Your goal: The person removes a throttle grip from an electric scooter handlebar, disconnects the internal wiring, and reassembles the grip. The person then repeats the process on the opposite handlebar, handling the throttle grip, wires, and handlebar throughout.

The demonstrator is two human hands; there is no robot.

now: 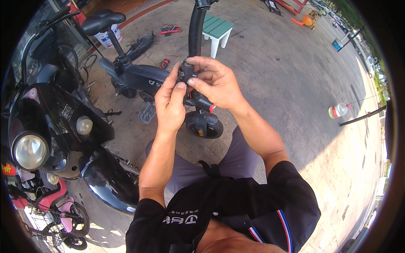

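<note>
My left hand and my right hand are closed around a dark fitting on the steering column of a small black folding electric bike, each thumb against its lower part. Above them rises the thick black stem tube. Below my hands sits the small wheel with its fender, and a red part shows beside my right wrist. My fingertips partly hide the fitting, so its details are hard to make out.
A large black scooter stands close on my left, a pink bike below it. Beyond are a green-topped stool, white bucket, red-and-black meter, orange machine and, at right, a jug near a dark pole.
</note>
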